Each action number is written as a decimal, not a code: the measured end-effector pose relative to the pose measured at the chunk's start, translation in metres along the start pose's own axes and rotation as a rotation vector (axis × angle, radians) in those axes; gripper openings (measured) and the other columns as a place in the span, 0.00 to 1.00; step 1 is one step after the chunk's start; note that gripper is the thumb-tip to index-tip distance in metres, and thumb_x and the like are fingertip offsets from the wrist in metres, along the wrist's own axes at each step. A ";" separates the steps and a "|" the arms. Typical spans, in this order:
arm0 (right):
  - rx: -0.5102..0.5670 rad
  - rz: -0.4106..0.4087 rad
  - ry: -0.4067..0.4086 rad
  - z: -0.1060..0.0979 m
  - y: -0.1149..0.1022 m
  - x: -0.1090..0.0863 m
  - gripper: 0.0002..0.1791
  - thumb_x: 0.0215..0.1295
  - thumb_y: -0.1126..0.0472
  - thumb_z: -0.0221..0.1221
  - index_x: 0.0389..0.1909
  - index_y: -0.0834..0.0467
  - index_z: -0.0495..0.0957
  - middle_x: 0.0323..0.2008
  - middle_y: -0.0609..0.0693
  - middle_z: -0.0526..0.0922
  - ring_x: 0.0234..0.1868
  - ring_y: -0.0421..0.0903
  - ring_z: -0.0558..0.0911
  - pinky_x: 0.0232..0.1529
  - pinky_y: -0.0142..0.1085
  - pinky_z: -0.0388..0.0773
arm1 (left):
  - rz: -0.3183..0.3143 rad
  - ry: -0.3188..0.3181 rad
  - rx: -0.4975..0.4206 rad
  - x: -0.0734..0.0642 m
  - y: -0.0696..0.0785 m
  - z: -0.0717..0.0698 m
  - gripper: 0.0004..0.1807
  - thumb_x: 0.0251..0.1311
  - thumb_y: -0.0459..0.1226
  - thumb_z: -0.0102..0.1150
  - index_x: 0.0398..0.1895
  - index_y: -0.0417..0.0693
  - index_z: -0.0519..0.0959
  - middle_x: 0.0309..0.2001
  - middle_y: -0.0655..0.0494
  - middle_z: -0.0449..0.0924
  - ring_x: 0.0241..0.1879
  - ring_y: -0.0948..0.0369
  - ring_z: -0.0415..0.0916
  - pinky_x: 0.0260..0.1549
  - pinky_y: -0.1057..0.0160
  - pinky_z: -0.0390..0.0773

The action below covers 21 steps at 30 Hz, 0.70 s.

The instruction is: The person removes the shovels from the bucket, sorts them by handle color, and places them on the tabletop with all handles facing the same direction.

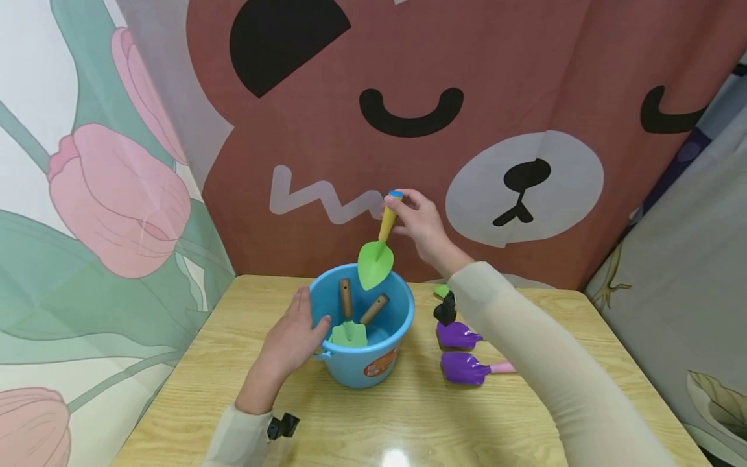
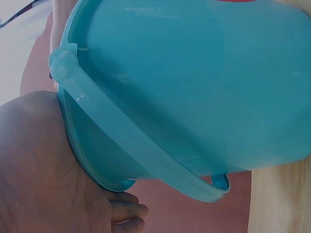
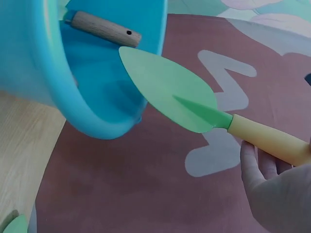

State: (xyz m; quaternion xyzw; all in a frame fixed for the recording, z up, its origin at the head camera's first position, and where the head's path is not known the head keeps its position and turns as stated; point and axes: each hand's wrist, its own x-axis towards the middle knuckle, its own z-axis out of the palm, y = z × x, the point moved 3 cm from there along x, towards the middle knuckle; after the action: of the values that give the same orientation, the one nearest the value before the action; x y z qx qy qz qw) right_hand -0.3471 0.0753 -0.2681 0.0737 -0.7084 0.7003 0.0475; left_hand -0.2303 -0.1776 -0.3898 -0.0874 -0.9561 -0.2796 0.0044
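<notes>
A person sits at a wooden table point(image 1: 408, 415) with a blue bucket point(image 1: 364, 363) near the middle of it. The right hand point(image 1: 421, 224) holds a toy trowel point(image 1: 378, 250) up in the air, fingers and thumb pinching the top of its yellow handle near the blue cap. The green leaf-shaped blade points down and hangs just over the far rim of the bucket, not inside yet. The left hand point(image 1: 292, 337) rests flat against the near left side of the bucket, by the rim; its fingers look mostly straight and close together, with the thumb near the edge. Inside the bucket lie two tools with wooden handles point(image 1: 358, 311) and light green heads, leaning against each other. To the right of the bucket, two purple scoops point(image 1: 461, 353) lie on the table, one with a pink handle, and a small black thing point(image 1: 445, 311) stands just behind them. What could go wrong? The trowel is held only by its tip — a thin pinch like that could let it swing or slip, and then it might hit the rim and fall outside onto the table. The wooden handles stick up too, so the blade could bump them and get stuck. If the left hand lets the bucket slide, it could tip.
</notes>
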 end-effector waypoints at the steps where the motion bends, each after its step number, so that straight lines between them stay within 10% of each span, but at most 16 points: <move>1: 0.015 -0.006 0.001 -0.001 -0.001 0.000 0.25 0.68 0.47 0.64 0.61 0.54 0.75 0.54 0.57 0.82 0.55 0.54 0.83 0.55 0.48 0.82 | 0.001 0.001 -0.001 0.000 0.000 0.000 0.48 0.73 0.54 0.45 0.80 0.31 0.39 0.81 0.35 0.40 0.79 0.40 0.43 0.69 0.35 0.59; 21: 0.139 0.014 0.099 -0.037 -0.006 0.002 0.28 0.71 0.45 0.60 0.63 0.58 0.71 0.58 0.63 0.80 0.57 0.55 0.84 0.53 0.48 0.83 | 0.010 0.005 0.000 0.001 0.001 0.000 0.48 0.73 0.54 0.46 0.80 0.32 0.39 0.81 0.36 0.41 0.79 0.39 0.45 0.67 0.33 0.62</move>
State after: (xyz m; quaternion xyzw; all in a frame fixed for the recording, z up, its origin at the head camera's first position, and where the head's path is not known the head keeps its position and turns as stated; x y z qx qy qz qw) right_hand -0.3490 0.1121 -0.2612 0.0373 -0.6553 0.7509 0.0725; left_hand -0.2307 -0.1767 -0.3893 -0.0915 -0.9557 -0.2797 0.0082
